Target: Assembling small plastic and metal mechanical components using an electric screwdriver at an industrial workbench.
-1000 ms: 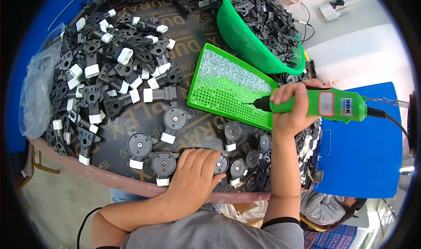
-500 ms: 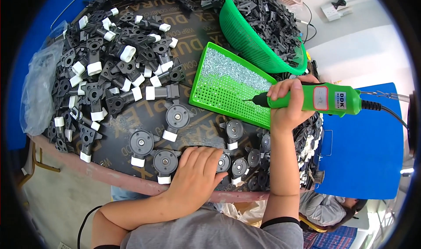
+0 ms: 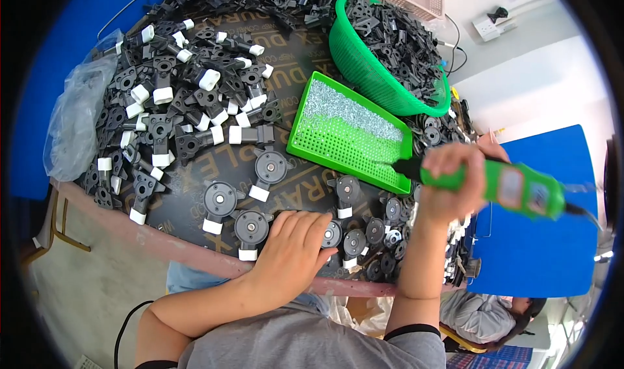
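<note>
My right hand (image 3: pixel 453 180) is wrapped around a green electric screwdriver (image 3: pixel 513 188), blurred by motion. Its black nose points left, at the right side of a green perforated tray (image 3: pixel 348 162) with many small silver screws (image 3: pixel 351 112) heaped along its far side. Near the front edge, my left hand (image 3: pixel 294 247) lies with fingers together over a black part with a round grey disc (image 3: pixel 331 234); the disc shows between forefinger and thumb, the rest is hidden. Beside it stand several black brackets with discs and white end caps (image 3: pixel 252 227).
A pile of black brackets with white caps (image 3: pixel 162 96) covers the left of the table, next to a clear plastic bag (image 3: pixel 78 122). A green basket of black parts (image 3: pixel 364 63) stands at the back. More disc parts (image 3: pixel 390 239) lie at the right. A person in grey (image 3: pixel 478 314) sits beyond.
My right hand and the screwdriver have moved toward me and slightly right, the bit dropping to the tray's right edge. My left hand stays on the disc part. The view has shifted slightly.
</note>
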### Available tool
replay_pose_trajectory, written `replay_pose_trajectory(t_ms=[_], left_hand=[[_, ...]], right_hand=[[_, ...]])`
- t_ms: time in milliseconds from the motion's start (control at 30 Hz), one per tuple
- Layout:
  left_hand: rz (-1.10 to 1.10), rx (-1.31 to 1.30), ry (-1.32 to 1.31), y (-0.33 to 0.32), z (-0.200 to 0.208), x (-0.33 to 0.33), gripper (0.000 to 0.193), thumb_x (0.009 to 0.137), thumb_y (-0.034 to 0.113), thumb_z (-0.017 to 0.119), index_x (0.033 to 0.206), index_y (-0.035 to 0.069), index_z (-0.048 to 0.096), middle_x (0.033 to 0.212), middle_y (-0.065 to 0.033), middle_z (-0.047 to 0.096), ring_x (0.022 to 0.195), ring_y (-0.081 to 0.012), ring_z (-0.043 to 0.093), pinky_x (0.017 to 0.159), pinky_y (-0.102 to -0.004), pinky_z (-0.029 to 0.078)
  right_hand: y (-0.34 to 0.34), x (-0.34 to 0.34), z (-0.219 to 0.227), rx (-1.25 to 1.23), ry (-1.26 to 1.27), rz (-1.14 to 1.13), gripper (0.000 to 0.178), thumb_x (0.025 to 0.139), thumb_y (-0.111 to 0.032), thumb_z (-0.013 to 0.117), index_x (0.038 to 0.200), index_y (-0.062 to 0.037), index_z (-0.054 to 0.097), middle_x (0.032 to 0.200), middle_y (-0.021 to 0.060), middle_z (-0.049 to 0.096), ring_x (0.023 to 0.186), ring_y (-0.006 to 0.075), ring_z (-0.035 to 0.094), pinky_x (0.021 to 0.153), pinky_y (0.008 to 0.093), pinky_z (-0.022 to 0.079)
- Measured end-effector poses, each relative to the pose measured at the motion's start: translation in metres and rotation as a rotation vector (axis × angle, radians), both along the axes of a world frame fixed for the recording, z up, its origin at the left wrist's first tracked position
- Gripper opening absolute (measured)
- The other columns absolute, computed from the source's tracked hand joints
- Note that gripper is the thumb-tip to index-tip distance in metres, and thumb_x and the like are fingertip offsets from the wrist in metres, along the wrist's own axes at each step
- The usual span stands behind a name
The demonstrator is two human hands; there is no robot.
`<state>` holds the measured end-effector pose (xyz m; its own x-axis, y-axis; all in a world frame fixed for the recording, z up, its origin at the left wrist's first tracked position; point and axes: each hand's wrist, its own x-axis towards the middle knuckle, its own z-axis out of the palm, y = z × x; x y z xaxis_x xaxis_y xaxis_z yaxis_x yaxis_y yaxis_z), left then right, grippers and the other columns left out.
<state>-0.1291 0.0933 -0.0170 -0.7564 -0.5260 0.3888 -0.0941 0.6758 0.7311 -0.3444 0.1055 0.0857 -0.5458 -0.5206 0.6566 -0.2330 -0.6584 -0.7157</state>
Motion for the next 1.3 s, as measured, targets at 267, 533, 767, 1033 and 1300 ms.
replay_pose_trajectory(t_ms=[267,533,767,1033,1300], left_hand=[[0.019,0.006,0.041,0.000,-0.003,-0.003,0.058,0.082,0.016,0.075,0.132,0.000,0.050,0.119,-0.0180,0.056,0.109,-0.0376,0.053,0.098,-0.0484,0.040],[0.005,0.032,0.025,0.000,-0.004,-0.001,0.060,0.080,0.013,0.076,0.133,0.001,0.050,0.121,-0.0170,0.056,0.112,-0.0372,0.052,0.100,-0.0485,0.039],[0.002,-0.037,0.005,-0.001,0.001,-0.001,0.057,0.081,0.014,0.074,0.130,-0.005,0.050,0.117,-0.0180,0.055,0.109,-0.0356,0.054,0.099,-0.0473,0.041],[0.071,-0.134,-0.058,0.007,-0.007,-0.006,0.064,0.078,0.021,0.075,0.131,-0.002,0.051,0.120,-0.0180,0.055,0.113,-0.0350,0.053,0.100,-0.0495,0.040],[0.112,-0.322,-0.348,-0.024,0.051,0.065,0.058,0.087,0.025,0.067,0.134,-0.006,0.052,0.140,-0.0172,0.051,0.143,-0.0378,0.035,0.113,-0.0629,0.023]], right_hand=[[0.072,0.086,0.012,0.208,0.126,0.275,0.032,0.089,-0.001,0.067,0.109,-0.0040,0.042,0.069,0.0166,0.058,0.054,0.0253,0.055,0.051,0.0415,0.050],[0.067,0.094,-0.001,0.318,0.073,0.166,0.033,0.093,-0.025,0.071,0.101,-0.0103,0.042,0.060,0.0078,0.053,0.049,0.0210,0.053,0.047,0.0363,0.047],[0.055,0.072,0.000,0.267,0.317,0.445,0.035,0.092,-0.026,0.073,0.096,-0.0104,0.042,0.053,0.0043,0.052,0.042,0.0208,0.052,0.042,0.0368,0.047],[0.061,0.089,0.000,0.364,-0.039,0.190,0.033,0.089,-0.005,0.068,0.106,-0.0076,0.041,0.065,0.0089,0.054,0.056,0.0207,0.053,0.055,0.0388,0.050],[0.031,0.027,0.015,0.075,0.055,0.001,0.033,0.098,-0.017,0.054,0.128,-0.0118,0.041,0.066,0.0063,0.048,0.052,0.0180,0.048,0.049,0.0332,0.047]])
